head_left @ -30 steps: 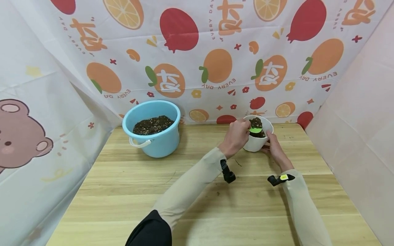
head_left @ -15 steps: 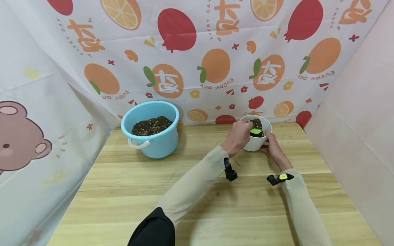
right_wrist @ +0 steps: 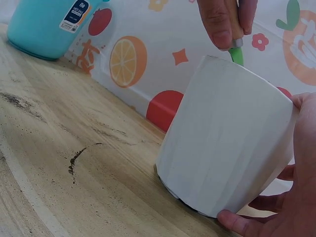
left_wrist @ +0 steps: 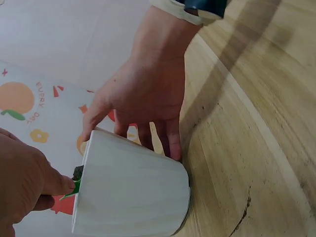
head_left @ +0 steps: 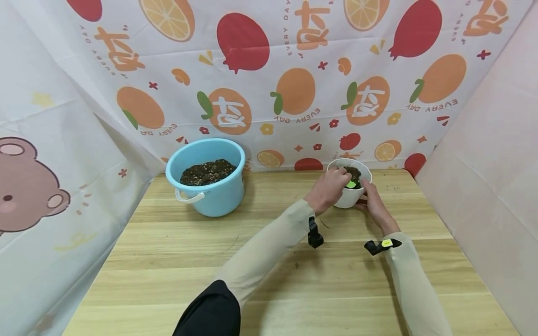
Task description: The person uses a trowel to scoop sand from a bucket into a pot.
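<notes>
A white pot (head_left: pixel 349 199) stands on the wooden table near the back wall, with dark soil (head_left: pixel 354 174) inside. My left hand (head_left: pixel 329 189) grips the wooden handle (right_wrist: pixel 235 19) of a small trowel over the pot's rim. Its green blade (head_left: pixel 350 185) dips into the pot opening, and part of it is hidden by the rim and fingers. On the pot's right side, my right hand (head_left: pixel 376 205) holds the wall, thumb near the rim and other fingers lower down, as the left wrist view shows.
A light blue bucket (head_left: pixel 218 196) with dark, speckled soil (head_left: pixel 208 172) stands at the back left, its white handle hanging down in front. Bits of soil (right_wrist: pixel 74 160) lie on the table beside the pot. A fruit-printed cloth (head_left: pixel 294 93) hangs close behind.
The trowel blade, earlier bearing a clump of soil, now sits lower and tilted in the pot. My left hand has turned and shifted slightly right. The right hand stays on the pot.
</notes>
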`<state>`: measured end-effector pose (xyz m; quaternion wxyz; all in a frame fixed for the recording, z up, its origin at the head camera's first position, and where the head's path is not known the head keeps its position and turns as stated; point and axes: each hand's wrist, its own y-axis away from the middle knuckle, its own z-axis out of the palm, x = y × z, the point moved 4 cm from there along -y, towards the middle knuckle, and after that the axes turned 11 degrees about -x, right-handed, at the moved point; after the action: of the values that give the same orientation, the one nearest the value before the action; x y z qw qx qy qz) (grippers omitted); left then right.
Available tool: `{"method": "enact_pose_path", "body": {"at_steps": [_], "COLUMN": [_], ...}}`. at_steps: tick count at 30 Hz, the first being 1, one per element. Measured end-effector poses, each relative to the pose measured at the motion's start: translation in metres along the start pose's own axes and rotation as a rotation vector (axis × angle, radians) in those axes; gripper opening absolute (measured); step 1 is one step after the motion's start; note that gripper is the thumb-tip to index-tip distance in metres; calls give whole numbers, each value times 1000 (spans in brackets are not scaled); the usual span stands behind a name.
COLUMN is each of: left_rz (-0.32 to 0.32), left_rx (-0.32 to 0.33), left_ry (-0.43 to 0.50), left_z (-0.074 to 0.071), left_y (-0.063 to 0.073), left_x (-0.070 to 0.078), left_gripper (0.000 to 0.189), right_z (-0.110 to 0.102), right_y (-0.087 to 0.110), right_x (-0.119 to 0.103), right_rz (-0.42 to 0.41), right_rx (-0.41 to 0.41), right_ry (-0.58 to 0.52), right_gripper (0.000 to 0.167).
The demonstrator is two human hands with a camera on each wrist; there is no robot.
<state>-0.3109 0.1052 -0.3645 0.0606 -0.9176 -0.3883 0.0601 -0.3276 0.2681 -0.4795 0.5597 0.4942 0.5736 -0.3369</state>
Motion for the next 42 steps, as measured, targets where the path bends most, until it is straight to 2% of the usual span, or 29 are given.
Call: {"method": "enact_pose_path", "body": {"at_steps": [10,21,28,32,36,39,42], "left_rz": [114,282,390,441,423,408,351], "left_rx": [-21,119,250,313,348,324,267], "left_ry": [-294,-549,-717,-748,-746,-723,-606], "left_z": [2,2,3,0,-5,-7,-9], "left_y": [-1,3,11,15,16,16,17], "left_x": [8,11,11,12,10,6,0], "left_gripper": [28,32,40,43,45,41,34], "right_z": [-1,1,-1,-2,-2,-2,-1], "right_y": [-1,1,2,1,0,0,0], "right_x": [1,2,1,-1,-2,-1,0], "right_rz": [22,13,-1,-21,-32,-22,-7], "right_rx": [-3,8,7,9,11,5,2], "right_ry": [-23,24,18,27,36,27,6], "right_gripper": [75,78,78,77,77,75,75]}}
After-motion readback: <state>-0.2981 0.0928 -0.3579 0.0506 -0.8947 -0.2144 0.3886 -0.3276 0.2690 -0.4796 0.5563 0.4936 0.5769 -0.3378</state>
